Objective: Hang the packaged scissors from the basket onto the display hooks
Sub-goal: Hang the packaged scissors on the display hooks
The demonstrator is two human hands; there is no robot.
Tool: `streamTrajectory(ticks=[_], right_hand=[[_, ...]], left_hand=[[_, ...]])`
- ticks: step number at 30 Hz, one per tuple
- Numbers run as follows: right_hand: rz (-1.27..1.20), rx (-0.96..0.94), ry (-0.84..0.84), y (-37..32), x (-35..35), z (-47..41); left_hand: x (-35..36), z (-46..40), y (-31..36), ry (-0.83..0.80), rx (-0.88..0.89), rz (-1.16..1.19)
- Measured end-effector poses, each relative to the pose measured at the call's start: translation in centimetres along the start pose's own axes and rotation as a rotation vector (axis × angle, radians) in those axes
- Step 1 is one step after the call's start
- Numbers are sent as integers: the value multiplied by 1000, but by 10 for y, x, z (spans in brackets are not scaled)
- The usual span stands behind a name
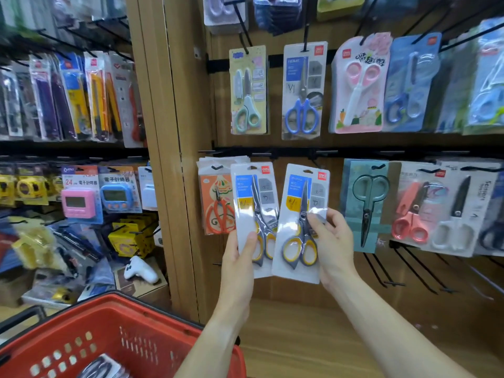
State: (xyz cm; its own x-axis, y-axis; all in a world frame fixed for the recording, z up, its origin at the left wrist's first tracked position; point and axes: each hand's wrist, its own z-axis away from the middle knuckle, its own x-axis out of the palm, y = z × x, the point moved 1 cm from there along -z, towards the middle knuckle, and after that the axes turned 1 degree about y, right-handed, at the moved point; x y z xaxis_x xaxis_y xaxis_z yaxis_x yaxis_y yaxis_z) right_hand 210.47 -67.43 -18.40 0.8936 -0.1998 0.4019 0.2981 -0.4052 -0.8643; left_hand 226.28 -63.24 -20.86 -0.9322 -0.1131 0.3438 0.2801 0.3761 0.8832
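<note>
**Scissors packs held up to the hooks, more left in the basket**

Scissors in two matching packs, grey and yellow handled, are in the person's hands, raised in front of the lower row of the display. The left hand (240,248) grips the left pack (255,211) by its lower edge, thumb across the front. The right hand (331,241) pinches the right pack (301,222) at its side, thumb on the plastic. The two packs overlap slightly near the bottom.

Neither pack looks hung yet: their top holes sit just below the black rail (327,153), and I cannot tell whether either is over a hook. Just left hangs an orange scissors pack (218,203); to the right hang a dark green pair (366,205) and a coral pair (413,211). The upper row already carries several packs.

The red basket (169,320) sits at the lower left, with at least one more pack (101,368) visible inside. So the job appears to be underway, with these two and the basket's remainder still to hang.
</note>
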Motion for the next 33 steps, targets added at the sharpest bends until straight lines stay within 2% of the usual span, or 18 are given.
streamTrajectory(ticks=[13,21,29,33], right_hand=[[160,-94,-9,-15,-27,-7],[180,-112,91,-15,-23,-14],[254,-47,171,-13,-16,-41],[315,130,198,-8,-10,-82]], left_hand=[[-16,6,-1,-30,15,-162],[-7,8,4,-97,54,-181],[3,11,12,-154,35,-172],[7,13,14,-171,20,-169]])
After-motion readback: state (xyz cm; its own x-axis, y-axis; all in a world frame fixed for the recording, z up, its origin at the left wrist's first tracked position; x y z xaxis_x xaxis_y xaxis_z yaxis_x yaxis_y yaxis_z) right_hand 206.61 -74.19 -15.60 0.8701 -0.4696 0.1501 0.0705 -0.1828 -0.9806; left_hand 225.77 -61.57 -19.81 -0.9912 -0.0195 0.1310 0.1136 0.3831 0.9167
